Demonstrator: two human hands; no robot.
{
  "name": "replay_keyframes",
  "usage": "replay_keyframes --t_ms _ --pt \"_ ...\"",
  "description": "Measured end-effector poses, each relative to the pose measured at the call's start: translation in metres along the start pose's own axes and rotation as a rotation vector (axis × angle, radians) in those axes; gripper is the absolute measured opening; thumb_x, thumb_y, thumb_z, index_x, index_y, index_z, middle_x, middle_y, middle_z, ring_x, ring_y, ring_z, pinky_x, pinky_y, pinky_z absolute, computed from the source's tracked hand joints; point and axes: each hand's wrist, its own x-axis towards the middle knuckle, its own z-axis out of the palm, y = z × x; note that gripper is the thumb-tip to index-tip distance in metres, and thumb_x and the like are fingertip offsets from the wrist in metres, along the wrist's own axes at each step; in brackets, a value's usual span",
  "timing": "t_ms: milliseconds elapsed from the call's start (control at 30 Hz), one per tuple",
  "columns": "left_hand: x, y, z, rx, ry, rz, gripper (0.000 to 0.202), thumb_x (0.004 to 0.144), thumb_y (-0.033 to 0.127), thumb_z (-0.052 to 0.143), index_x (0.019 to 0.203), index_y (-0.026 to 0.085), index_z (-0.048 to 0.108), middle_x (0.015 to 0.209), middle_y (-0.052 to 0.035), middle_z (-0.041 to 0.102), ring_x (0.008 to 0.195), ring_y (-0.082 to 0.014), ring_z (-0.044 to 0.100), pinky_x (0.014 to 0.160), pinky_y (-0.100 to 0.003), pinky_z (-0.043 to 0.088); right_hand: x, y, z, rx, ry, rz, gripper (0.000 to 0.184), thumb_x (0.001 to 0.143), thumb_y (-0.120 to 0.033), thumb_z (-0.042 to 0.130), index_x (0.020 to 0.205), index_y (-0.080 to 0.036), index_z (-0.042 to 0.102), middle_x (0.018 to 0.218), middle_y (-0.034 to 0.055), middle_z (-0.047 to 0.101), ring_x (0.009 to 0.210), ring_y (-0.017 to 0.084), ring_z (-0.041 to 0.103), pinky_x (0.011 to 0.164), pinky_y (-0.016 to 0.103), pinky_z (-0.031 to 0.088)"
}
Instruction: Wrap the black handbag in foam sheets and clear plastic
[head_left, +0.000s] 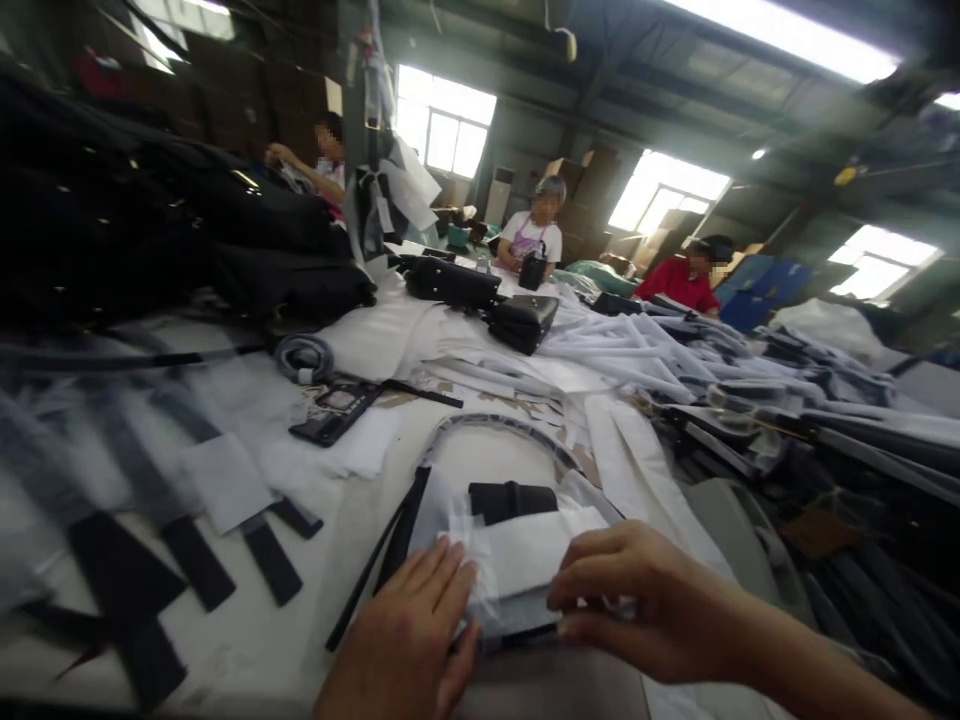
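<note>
A black handbag (513, 499) lies on the worktable in front of me, partly covered by a white sheet (525, 551) and thin translucent wrapping (473, 558). Its wrapped handle (501, 422) arches away from me. My left hand (409, 635) rests flat on the bag's left side, fingers stretched out over the wrapping. At the right side my right hand (637, 590) is curled, thumb and fingertips close together by the edge of the sheet. Whatever lies between those fingertips is too small and blurred to name.
Black straps (196, 562) in film lie at the left, below a pile of black bags (277, 270). A tape roll (304, 357) and a dark tray-like object (337, 410) sit ahead. Wrapped strips (645, 350) heap up at right. Several people work beyond the table.
</note>
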Motion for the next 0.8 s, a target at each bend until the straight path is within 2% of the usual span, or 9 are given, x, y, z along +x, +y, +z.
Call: replay_keyframes --t_ms 100,200,367,467,633,700,800 --pt "-0.002 -0.002 0.002 -0.03 0.023 -0.024 0.035 0.089 0.028 0.056 0.12 0.017 0.066 0.124 -0.0073 0.071 0.113 -0.0239 0.069 0.091 -0.034 0.061 0.044 0.016 -0.001 0.065 -0.131 -0.007 0.02 0.09 -0.035 0.066 0.093 -0.018 0.075 0.074 0.0021 0.066 0.063 0.01 0.06 0.059 0.02 0.043" --pt "-0.005 -0.004 0.012 -0.038 0.063 -0.023 0.034 0.091 0.03 0.054 0.119 0.016 0.067 0.122 -0.0083 0.072 0.113 -0.0248 0.069 0.091 -0.035 0.06 0.081 0.038 0.002 0.057 -0.245 -0.013 0.02 0.087 -0.037 0.069 0.087 -0.017 0.075 0.069 -0.0004 0.063 0.06 0.009 0.058 0.057 0.018 0.042" --pt "-0.01 -0.008 0.032 -0.002 0.152 -0.006 0.036 0.1 0.036 0.042 0.115 0.016 0.068 0.116 -0.008 0.075 0.107 -0.0249 0.071 0.086 -0.034 0.062 0.124 0.063 0.01 -0.039 -0.401 -0.042 0.018 0.083 -0.036 0.072 0.086 -0.019 0.076 0.07 -0.0008 0.069 0.061 0.009 0.06 0.058 0.019 0.04" --pt "-0.013 -0.011 0.037 0.022 0.181 0.011 0.036 0.102 0.036 0.039 0.111 0.017 0.069 0.113 -0.0077 0.075 0.106 -0.0237 0.072 0.086 -0.032 0.061 0.14 0.065 0.013 -0.112 -0.491 -0.05 0.018 0.084 -0.036 0.071 0.088 -0.02 0.077 0.073 -0.0007 0.073 0.062 0.01 0.061 0.058 0.02 0.039" --pt "-0.019 -0.017 0.04 0.039 0.148 0.086 0.035 0.102 0.041 0.042 0.116 0.02 0.067 0.112 -0.0072 0.076 0.105 -0.0233 0.072 0.084 -0.03 0.062 0.162 0.059 0.013 -0.253 -0.653 -0.044 0.017 0.082 -0.036 0.071 0.087 -0.022 0.078 0.073 -0.0008 0.075 0.059 0.011 0.057 0.056 0.022 0.035" --pt "-0.02 -0.018 0.041 0.04 0.116 0.044 0.03 0.101 0.037 0.044 0.116 0.022 0.066 0.112 -0.0077 0.075 0.105 -0.0235 0.072 0.084 -0.03 0.061 0.17 0.055 0.013 -0.309 -0.722 -0.045 0.017 0.083 -0.037 0.07 0.088 -0.022 0.079 0.072 -0.0008 0.076 0.057 0.011 0.056 0.054 0.023 0.034" --pt "-0.019 -0.016 0.04 0.041 0.086 -0.007 0.023 0.098 0.022 0.049 0.115 0.025 0.065 0.11 -0.0059 0.075 0.103 -0.0217 0.073 0.085 -0.027 0.06 0.183 0.046 0.015 -0.487 -0.828 -0.109 0.023 0.086 -0.039 0.066 0.093 -0.021 0.08 0.074 0.0012 0.077 0.055 0.012 0.056 0.05 0.024 0.032"
